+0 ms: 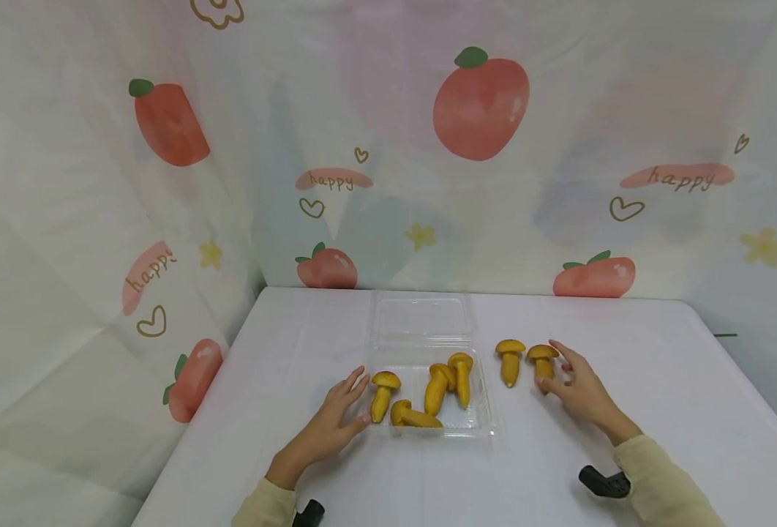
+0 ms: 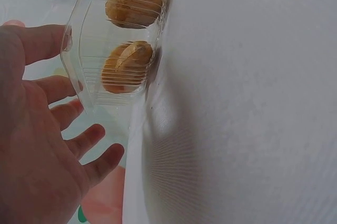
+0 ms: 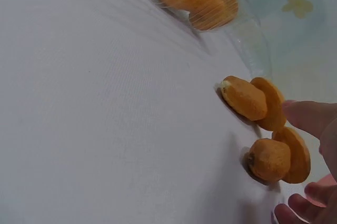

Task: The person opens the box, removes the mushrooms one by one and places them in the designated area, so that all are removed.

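Note:
Several yellow-brown mushrooms [image 1: 436, 391] lie in a clear plastic clamshell box [image 1: 487, 432] in the middle of the table. My left hand [image 1: 332, 424] is at the box's left side, fingers spread, thumb and fingertips at its rim; the left wrist view shows the thumb against the clear wall. To the right of the box lie two more mushrooms, one nearer the box [image 1: 510, 364] and one farther right [image 1: 543, 360]. Around the farther one reaches my right hand [image 1: 582, 388], thumb by its stem and fingers by its cap, without a visible pinch.
The box's lid [image 1: 421, 316] is folded back towards the wall. A white cloth covers the table [image 1: 467, 483]. Behind and to the left hangs a printed fabric backdrop [image 1: 388, 110]. Black wrist-mounted devices [image 1: 604, 483] sit by both sleeves.

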`<action>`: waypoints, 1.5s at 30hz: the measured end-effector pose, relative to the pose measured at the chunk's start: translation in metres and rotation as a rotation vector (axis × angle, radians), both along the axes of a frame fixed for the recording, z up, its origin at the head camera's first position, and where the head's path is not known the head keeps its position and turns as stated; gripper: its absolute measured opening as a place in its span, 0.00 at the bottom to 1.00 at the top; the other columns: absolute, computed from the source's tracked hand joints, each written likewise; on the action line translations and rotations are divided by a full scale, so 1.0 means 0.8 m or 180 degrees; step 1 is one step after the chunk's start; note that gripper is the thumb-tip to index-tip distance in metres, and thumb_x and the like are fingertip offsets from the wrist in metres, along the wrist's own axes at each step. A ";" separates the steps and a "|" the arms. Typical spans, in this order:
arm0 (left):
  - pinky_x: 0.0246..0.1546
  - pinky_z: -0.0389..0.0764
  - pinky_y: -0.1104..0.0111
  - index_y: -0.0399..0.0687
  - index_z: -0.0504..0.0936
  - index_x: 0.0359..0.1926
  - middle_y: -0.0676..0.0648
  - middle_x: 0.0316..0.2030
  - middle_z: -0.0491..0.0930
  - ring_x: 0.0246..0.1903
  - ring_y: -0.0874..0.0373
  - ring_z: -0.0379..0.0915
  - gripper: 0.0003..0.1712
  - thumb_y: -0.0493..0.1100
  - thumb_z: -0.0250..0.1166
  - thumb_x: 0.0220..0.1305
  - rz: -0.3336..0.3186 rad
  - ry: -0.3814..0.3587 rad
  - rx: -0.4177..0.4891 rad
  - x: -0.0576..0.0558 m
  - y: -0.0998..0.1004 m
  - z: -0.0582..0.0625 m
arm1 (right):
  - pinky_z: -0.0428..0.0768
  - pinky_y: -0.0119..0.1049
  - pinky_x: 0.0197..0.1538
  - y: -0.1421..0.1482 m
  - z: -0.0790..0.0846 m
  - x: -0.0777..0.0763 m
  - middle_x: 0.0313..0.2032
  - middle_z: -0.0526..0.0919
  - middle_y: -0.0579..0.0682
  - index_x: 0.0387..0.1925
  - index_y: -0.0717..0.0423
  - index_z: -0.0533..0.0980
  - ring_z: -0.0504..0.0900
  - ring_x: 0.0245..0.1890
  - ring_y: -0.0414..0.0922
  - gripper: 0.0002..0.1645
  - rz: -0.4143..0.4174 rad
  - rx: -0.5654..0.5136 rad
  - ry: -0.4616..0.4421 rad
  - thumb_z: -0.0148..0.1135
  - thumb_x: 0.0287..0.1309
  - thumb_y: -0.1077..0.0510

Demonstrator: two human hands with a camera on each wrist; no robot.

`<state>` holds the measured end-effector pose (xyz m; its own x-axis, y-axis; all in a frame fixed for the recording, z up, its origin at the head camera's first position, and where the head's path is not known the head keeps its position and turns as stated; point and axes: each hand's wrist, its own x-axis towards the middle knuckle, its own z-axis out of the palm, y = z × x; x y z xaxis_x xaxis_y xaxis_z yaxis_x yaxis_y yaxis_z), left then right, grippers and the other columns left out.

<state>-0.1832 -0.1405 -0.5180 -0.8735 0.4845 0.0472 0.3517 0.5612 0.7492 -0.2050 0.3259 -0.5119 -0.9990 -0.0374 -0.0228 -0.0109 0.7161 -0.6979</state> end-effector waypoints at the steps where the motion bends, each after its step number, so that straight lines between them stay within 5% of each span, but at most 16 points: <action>1: 0.69 0.52 0.28 0.44 0.56 0.79 0.43 0.82 0.46 0.78 0.32 0.42 0.39 0.48 0.58 0.74 0.0000 0.0000 0.0004 0.000 0.000 0.000 | 0.77 0.63 0.58 -0.001 0.001 0.001 0.72 0.55 0.75 0.78 0.64 0.49 0.65 0.62 0.69 0.53 0.0000 -0.0017 0.0000 0.67 0.65 0.50; 6: 0.70 0.53 0.29 0.44 0.56 0.79 0.43 0.82 0.46 0.78 0.33 0.42 0.39 0.48 0.58 0.74 -0.0007 0.0025 -0.0004 0.000 0.000 0.000 | 0.70 0.73 0.60 -0.004 0.009 0.004 0.73 0.53 0.77 0.78 0.64 0.49 0.61 0.65 0.74 0.51 0.0040 0.0026 0.0155 0.65 0.67 0.49; 18: 0.70 0.54 0.30 0.44 0.56 0.79 0.44 0.81 0.47 0.78 0.33 0.44 0.39 0.47 0.59 0.74 -0.0003 0.0098 -0.0071 -0.001 0.001 0.006 | 0.73 0.71 0.58 -0.038 0.046 0.015 0.73 0.56 0.74 0.78 0.62 0.51 0.61 0.68 0.71 0.47 0.0267 -0.0084 0.0541 0.64 0.67 0.54; 26: 0.70 0.53 0.30 0.44 0.56 0.79 0.43 0.81 0.47 0.78 0.32 0.44 0.38 0.47 0.58 0.74 0.0001 0.0090 -0.0093 -0.002 0.004 0.005 | 0.74 0.68 0.59 -0.071 0.063 0.022 0.71 0.62 0.69 0.77 0.58 0.56 0.69 0.62 0.66 0.45 0.0460 -0.0133 0.0612 0.66 0.66 0.56; 45: 0.70 0.52 0.29 0.46 0.56 0.79 0.45 0.82 0.46 0.78 0.33 0.42 0.38 0.47 0.58 0.74 0.0061 0.0033 -0.0007 0.003 0.004 0.002 | 0.80 0.52 0.57 -0.146 0.056 0.037 0.69 0.69 0.63 0.74 0.52 0.62 0.77 0.59 0.61 0.38 0.0942 -0.0578 0.0590 0.65 0.66 0.57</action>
<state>-0.1807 -0.1376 -0.5164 -0.8821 0.4678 0.0554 0.3488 0.5694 0.7444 -0.1756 0.2093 -0.4672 -0.9310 -0.3113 0.1904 -0.3361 0.5281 -0.7798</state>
